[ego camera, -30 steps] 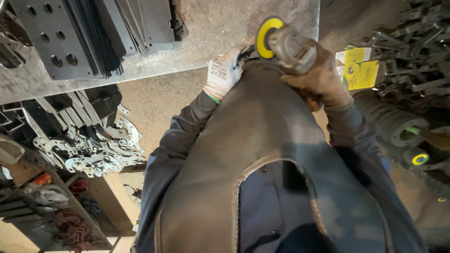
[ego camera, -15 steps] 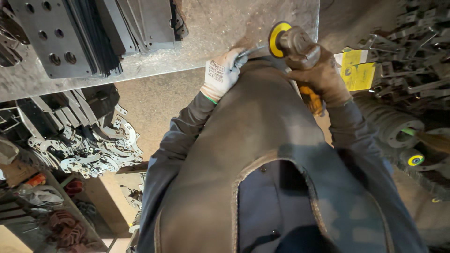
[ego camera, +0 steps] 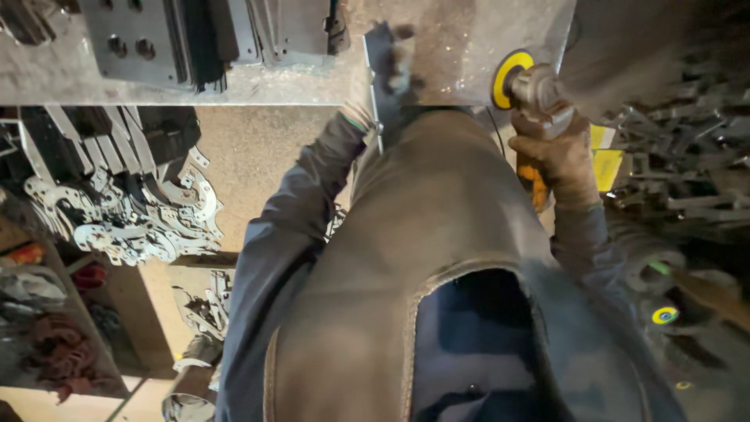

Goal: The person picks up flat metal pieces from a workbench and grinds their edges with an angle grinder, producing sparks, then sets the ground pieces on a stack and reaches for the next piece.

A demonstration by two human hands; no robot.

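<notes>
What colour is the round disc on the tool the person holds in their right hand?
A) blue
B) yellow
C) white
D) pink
B: the disc on the grinder, gripped by the gloved right hand, shows a bright yellow ring around a dark centre, just above the edge of the metal workbench.

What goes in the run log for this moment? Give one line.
left hand: on plate at bench edge, blurred | right hand: gripping grinder | disc: yellow, near bench edge

A yellow rectangular label shows at right, among dark metal parts.
</notes>
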